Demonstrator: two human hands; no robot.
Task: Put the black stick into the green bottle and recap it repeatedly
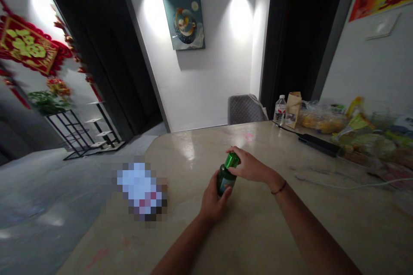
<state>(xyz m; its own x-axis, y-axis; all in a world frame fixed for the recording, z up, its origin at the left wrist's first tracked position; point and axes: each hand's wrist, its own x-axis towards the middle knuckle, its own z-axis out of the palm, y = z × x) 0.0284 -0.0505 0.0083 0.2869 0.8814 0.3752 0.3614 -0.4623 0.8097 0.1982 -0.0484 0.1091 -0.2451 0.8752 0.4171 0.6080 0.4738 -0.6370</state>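
A small dark green bottle (225, 179) with a shiny green cap (232, 160) stands on the beige stone table (258, 232) near its middle. My left hand (213, 200) wraps round the bottle's body from below. My right hand (250, 165) is closed over the cap from the right, fingers pinched on it. A thin dark band circles my right wrist.
At the table's far right lie a water bottle (280, 110), a brown paper bag (293, 108), bagged food (322, 120), a black flat device (318, 144) and a white cable (348, 185). A blurred-out patch (141, 190) lies left of my hands. A grey chair (244, 109) stands behind the table.
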